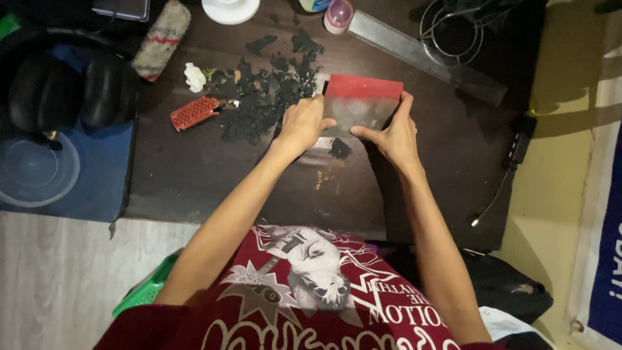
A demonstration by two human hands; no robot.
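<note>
Near the top middle of the frame, the left hand [303,123] and right hand [393,133] pinch a red-edged scraper [360,104] beside black crumbs [262,97] on the dark worktop [194,175].

2 hands [304,123] [392,133], 1 scraper [361,104], 1 red brush [194,112], 1 ruler [424,55]

The scraper [360,107] sits on the table [194,175], with the left hand [302,125] on its left side and the right hand [394,133] on its right. The pile of bits [262,97] lies left of it. The ruler [424,55] lies behind it.
</note>
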